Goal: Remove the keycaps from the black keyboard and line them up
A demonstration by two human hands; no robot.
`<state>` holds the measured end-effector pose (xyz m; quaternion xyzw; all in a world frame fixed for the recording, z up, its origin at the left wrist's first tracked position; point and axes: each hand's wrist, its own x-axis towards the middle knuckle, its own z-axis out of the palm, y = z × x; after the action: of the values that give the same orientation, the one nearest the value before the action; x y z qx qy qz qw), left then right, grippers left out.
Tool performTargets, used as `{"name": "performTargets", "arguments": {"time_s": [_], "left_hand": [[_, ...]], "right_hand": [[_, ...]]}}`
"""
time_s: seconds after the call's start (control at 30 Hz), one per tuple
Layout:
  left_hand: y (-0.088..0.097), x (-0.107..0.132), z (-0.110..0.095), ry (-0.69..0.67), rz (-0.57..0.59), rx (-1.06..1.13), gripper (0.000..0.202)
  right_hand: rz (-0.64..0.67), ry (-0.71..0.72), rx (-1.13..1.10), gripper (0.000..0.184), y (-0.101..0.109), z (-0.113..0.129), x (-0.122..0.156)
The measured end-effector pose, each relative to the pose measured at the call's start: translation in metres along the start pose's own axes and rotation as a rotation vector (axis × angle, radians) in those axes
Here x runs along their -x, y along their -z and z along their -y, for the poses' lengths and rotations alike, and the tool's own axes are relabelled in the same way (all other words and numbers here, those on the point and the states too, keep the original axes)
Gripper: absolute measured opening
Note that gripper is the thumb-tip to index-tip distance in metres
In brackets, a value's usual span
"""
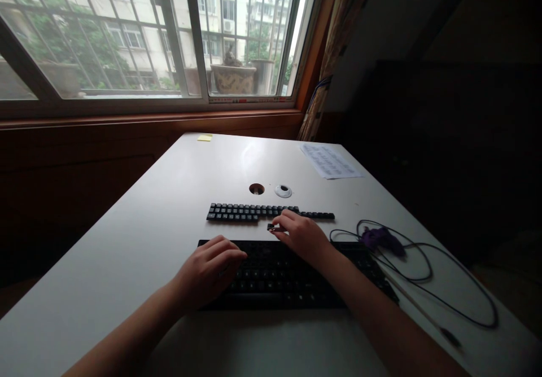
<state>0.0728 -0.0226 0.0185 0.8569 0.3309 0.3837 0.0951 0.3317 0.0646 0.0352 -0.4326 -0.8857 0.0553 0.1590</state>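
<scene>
A black keyboard point(271, 298) lies across the near part of the white desk, its upper area bare and dark, with keycaps on the lower rows. My left hand point(214, 264) rests over its left side, fingers loosely bent and thumb side hidden from sight; it holds nothing that I can see. Beyond the keyboard, rows of loose black keycaps point(232, 212) are lined up on the desk, a thinner strip reaching right. My right hand point(301, 233) pinches a single black keycap point(270, 227) just above the desk, between the rows and the keyboard.
On the right, a black cable point(427, 270) loops around a purple cloth-like bundle point(383, 240), and a USB plug point(451, 337) lies near the edge. Farther off are a round desk hole point(256, 188), its grommet cover point(283, 191), printed paper point(332, 161) and a yellow note point(205, 137).
</scene>
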Motion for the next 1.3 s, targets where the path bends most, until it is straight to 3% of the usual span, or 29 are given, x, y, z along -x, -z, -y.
{"name": "performTargets", "arguments": {"time_s": [0.13, 0.23, 0.43, 0.63, 0.93, 1.3], "left_hand": [[0.000, 0.002, 0.004, -0.008, 0.081, -0.049, 0.021], [0.000, 0.003, 0.004, -0.008, 0.101, -0.057, 0.021], [-0.001, 0.002, 0.004, -0.018, 0.109, -0.064, 0.021], [0.000, 0.001, 0.002, -0.029, 0.139, -0.061, 0.022], [-0.001, -0.001, 0.002, -0.038, 0.157, -0.049, 0.022], [-0.002, 0.000, 0.002, -0.032, 0.163, -0.048, 0.022]], "right_hand": [[0.159, -0.002, 0.157, 0.017, -0.004, -0.006, -0.015], [0.204, -0.007, 0.198, 0.018, -0.007, -0.006, -0.022], [0.204, -0.019, 0.174, 0.021, -0.010, -0.007, -0.026], [0.119, -0.002, 0.070, 0.029, -0.005, -0.012, -0.014], [0.200, 0.018, 0.116, 0.043, -0.010, -0.014, 0.000], [0.210, -0.113, 0.227, 0.048, -0.020, 0.011, -0.004]]}}
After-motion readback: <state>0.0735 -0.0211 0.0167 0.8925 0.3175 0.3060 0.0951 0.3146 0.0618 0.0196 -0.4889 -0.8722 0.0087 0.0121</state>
